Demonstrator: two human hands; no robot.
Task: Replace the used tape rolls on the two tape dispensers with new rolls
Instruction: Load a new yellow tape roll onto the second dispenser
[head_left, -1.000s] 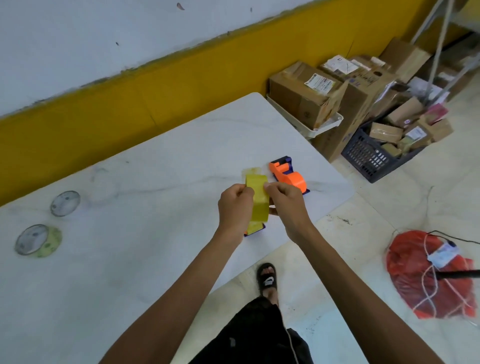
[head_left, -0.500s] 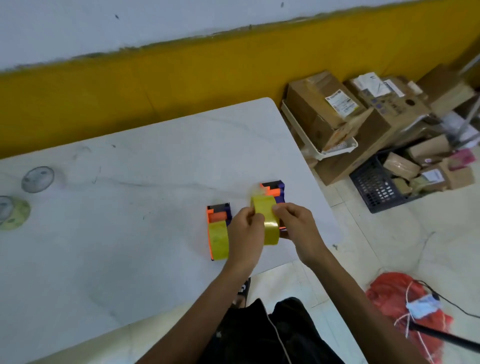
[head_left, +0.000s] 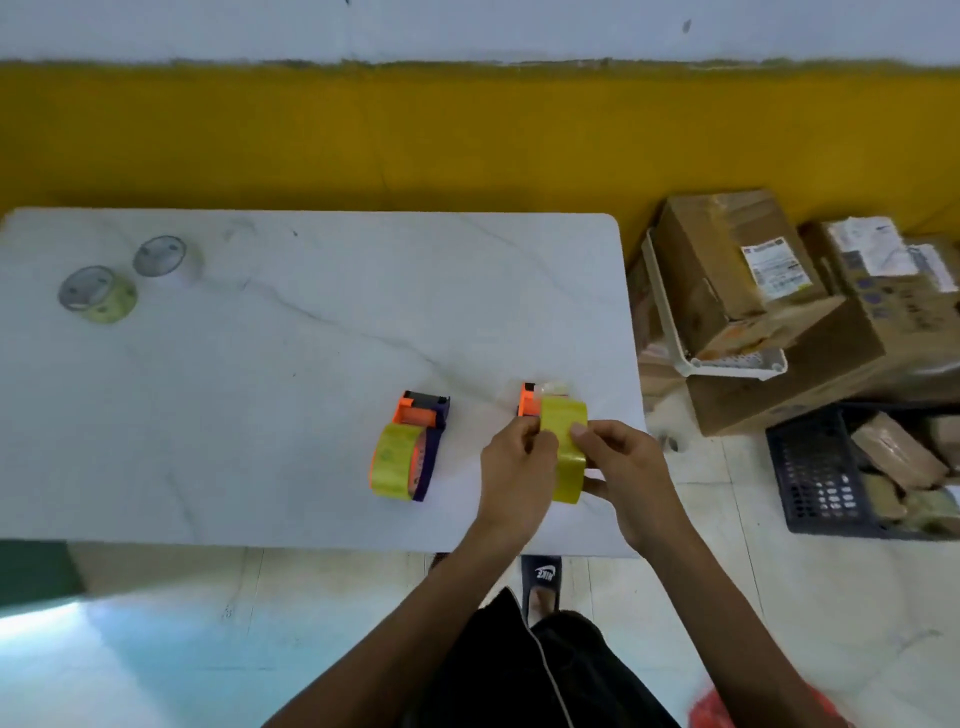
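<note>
Two orange and purple tape dispensers lie near the front right of the white table (head_left: 260, 364). The left dispenser (head_left: 415, 441) carries a yellow roll and nobody touches it. The right dispenser (head_left: 529, 400) is mostly hidden behind a yellow tape roll (head_left: 563, 441). My left hand (head_left: 514, 467) grips that roll from its left side and my right hand (head_left: 623, 467) grips it from the right. Two thin, nearly spent rolls lie flat at the far left: a greenish one (head_left: 98, 293) and a pale one (head_left: 163, 257).
Cardboard boxes (head_left: 727, 270) and a white tray (head_left: 727, 364) are stacked on the floor right of the table, with a dark crate (head_left: 821, 473) of parcels beside them. A yellow-and-white wall runs behind. My sandalled foot (head_left: 540, 577) stands under the table's front edge.
The head view has swung left and down, so the table now sits square in the picture. Both hands have stayed on the yellow roll at the right dispenser.
</note>
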